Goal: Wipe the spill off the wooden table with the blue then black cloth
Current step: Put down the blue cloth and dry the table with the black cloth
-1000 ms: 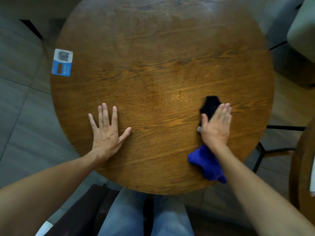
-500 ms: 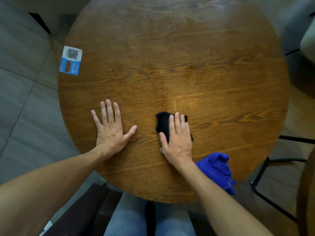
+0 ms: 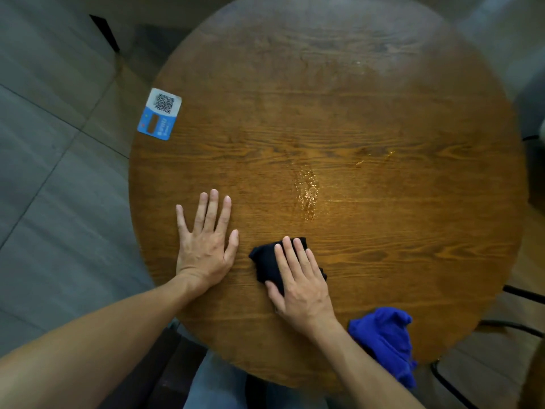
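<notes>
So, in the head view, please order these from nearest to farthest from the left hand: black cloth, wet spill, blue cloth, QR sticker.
From the left hand:
1. black cloth, just to its right, under the right hand
2. wet spill and QR sticker: too close to call
3. blue cloth, at the table's near right edge

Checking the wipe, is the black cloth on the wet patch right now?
No, the black cloth sits under the right hand, nearer than the wet patch.

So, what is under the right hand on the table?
Under the right hand lies the black cloth, pressed flat on the wooden table. Its edges show beyond the fingers. The part of the cloth beneath the palm, and the wood under it, are covered.
</notes>
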